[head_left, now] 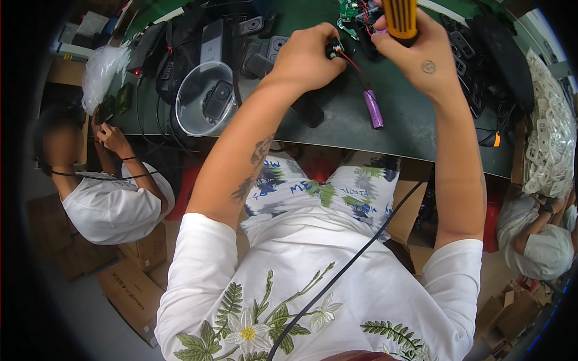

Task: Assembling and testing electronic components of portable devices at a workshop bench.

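At the far middle of the green-topped table, my left hand (316, 54) is closed around a small dark circuit part (333, 48), mostly hidden by the fingers. Thin red and black wires run from it to a purple cylindrical battery cell (373, 109) lying on the table. My right hand (421, 54) grips a yellow-and-black screwdriver (400, 19) by its handle; its tip does not show. Between the hands, farther back, lie a green circuit board (348, 11) and tangled wires.
A clear round tub (206, 102) holding a black device stands left of my forearm. Black housings (277, 47) and cables crowd the table (271, 129). Co-workers sit left (114, 204) and right (545, 240). White plastic parts in a clear bag (551, 132) fill the right side.
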A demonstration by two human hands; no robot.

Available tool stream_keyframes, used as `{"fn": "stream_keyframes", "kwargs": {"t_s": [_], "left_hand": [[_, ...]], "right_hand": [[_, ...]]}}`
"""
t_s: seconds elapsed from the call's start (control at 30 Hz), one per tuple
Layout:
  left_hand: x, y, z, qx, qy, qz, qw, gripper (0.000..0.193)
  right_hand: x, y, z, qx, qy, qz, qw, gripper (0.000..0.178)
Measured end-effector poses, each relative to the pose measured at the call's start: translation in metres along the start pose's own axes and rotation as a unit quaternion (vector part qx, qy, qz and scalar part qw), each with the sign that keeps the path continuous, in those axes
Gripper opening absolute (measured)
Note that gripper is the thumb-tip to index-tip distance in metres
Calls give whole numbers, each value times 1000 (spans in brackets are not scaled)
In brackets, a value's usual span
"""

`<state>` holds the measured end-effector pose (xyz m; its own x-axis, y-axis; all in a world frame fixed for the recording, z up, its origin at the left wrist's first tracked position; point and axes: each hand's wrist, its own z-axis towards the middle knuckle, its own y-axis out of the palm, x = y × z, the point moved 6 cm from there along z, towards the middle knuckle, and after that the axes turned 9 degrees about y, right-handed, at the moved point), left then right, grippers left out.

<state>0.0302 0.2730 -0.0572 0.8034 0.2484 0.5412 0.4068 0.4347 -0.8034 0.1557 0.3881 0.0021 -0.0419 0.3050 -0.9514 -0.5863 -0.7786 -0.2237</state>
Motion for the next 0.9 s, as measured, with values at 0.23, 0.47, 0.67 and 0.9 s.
{"fn": "stream_keyframes", "kwargs": {"t_s": [0.23,0.47,0.67,0.9], "left_hand": [[-1,-13,-5,108,33,-128,985,43],[-4,-12,-10,95,58,-68,991,45],[5,-10,-9,94,79,33,992,46],[8,-9,-12,116,113,-6,987,47]], "right_hand": [[16,17,21,-46,2,-210,977,36],[24,31,26,-110,67,-244,961,24],[18,26,26,-71,25,-299,951,22],[-9,29,21,-108,200,-243,943,20]]}}
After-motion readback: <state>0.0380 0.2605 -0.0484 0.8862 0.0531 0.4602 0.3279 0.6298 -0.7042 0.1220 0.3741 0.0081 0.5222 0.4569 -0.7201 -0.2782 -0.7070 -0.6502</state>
